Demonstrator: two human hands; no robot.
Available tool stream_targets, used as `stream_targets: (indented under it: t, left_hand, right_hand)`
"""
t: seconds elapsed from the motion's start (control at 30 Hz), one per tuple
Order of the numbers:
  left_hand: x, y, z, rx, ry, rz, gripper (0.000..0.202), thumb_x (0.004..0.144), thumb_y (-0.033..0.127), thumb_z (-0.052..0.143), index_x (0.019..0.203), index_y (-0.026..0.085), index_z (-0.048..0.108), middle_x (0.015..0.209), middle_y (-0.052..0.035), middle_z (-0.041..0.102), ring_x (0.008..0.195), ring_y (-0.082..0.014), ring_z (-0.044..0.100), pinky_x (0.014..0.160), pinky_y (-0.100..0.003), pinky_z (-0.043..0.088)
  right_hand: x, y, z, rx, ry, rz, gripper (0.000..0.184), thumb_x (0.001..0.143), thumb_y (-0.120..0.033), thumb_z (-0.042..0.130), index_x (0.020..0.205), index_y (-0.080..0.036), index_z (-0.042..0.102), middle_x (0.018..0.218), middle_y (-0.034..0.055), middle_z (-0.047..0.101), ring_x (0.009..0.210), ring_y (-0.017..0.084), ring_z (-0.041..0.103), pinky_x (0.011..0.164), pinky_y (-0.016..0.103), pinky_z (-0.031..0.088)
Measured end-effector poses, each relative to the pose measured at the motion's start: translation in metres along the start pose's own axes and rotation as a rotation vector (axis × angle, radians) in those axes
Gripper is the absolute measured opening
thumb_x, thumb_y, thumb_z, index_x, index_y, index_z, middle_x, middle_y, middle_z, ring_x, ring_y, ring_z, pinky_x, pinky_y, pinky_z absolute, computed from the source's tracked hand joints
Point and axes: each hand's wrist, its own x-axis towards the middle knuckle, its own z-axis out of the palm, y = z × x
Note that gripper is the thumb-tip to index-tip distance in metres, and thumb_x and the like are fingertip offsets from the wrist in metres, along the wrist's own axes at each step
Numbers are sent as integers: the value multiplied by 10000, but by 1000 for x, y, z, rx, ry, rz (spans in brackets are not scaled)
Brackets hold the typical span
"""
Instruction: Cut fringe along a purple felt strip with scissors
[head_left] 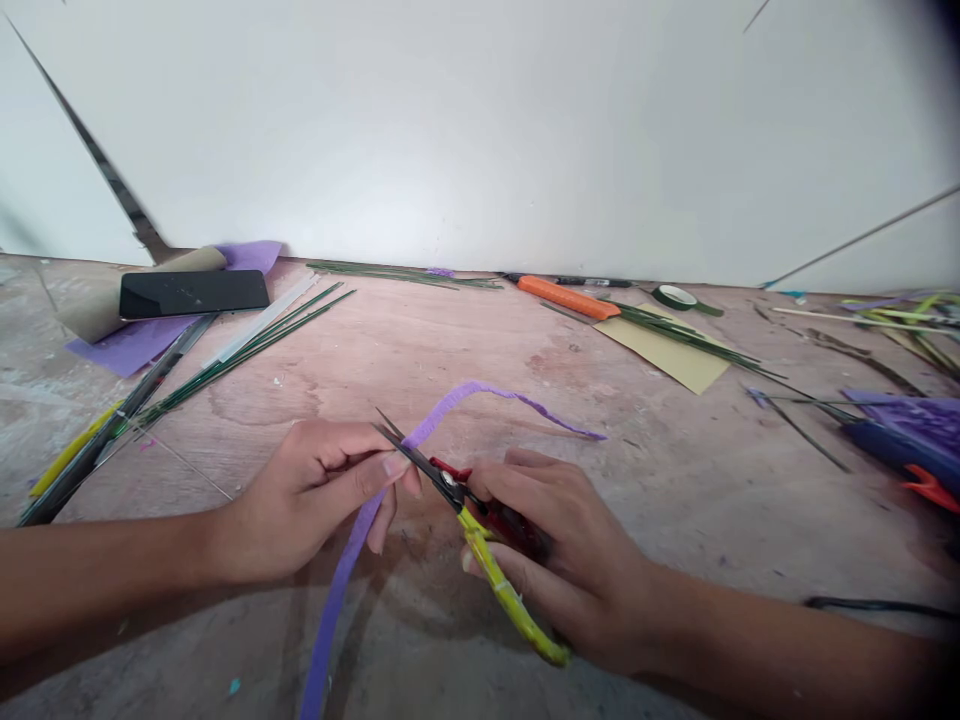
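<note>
My left hand [315,500] pinches a long, narrow strip of purple crepe paper [341,590] between thumb and fingers. One end of the strip hangs down toward me; the other arcs up and to the right over the table. In my right hand [562,550] is a pair of scissors [450,485] with one yellow handle and one red handle. Their dark blades lie across the strip, right beside my left thumb, slightly apart at the tips. My right fingers partly cover the red handle.
A black phone [195,294] rests on a cardboard roll and purple paper at the left. Green stems [247,350] lie nearby. Toward the back right are an orange cutter [566,297], yellow paper [667,350] and a tape roll [673,296]. A blue glue gun [900,445] sits far right.
</note>
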Motion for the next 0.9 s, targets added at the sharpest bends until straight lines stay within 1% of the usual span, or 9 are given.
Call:
stream_targets:
  t: [0.2, 0.37, 0.5, 0.6, 0.73, 0.9]
  left_hand:
    - [2, 0, 0, 1, -11, -14, 302, 977, 335, 504, 817, 131, 659, 538, 25, 627, 423, -30, 451, 392, -110, 301]
    - [1, 0, -1, -50, -20, -51, 314, 961, 388, 528, 843, 139, 679, 563, 12, 638, 457, -48, 483, 432, -123, 352]
    - [0, 0, -1, -78, -19, -60, 311, 966, 393, 516, 904, 144, 691, 565, 9, 644, 438, -47, 441, 427, -132, 343]
    - [-1, 0, 0, -97, 11, -35, 317, 964, 399, 517, 877, 145, 685, 565, 9, 638, 434, -48, 437, 415, -134, 329]
    - [0, 0, 0, -88, 5, -2, 348, 964, 391, 517, 759, 141, 646, 569, 6, 633, 429, -44, 428, 410, -135, 326]
    - [0, 0, -1, -55, -16, -21, 315, 964, 378, 519, 795, 144, 646, 572, 10, 630, 429, -43, 447, 409, -127, 332]
  right_hand:
    - [0, -1, -1, 26, 4, -33, 221, 953, -306, 503, 770, -194, 447, 648, -32, 487, 584, 132, 393, 599, 270, 267]
    - [1, -2, -2, 46, -2, -5, 239, 961, -320, 483, 762, -188, 478, 650, -19, 506, 585, 139, 403, 597, 279, 255]
    - [2, -3, -1, 31, -1, 34, 230, 924, -293, 531, 743, -196, 427, 630, -36, 464, 572, 135, 388, 583, 275, 230]
    - [2, -4, -1, 19, -8, 38, 245, 900, -274, 544, 727, -202, 388, 614, -45, 434, 560, 133, 372, 577, 274, 220]
    - [2, -4, -1, -18, -5, 21, 215, 883, -260, 566, 751, -202, 407, 630, -45, 452, 569, 134, 376, 589, 275, 231]
    - [2, -4, -1, -14, -19, 18, 205, 890, -262, 558, 760, -201, 412, 637, -45, 456, 573, 134, 378, 595, 275, 234]
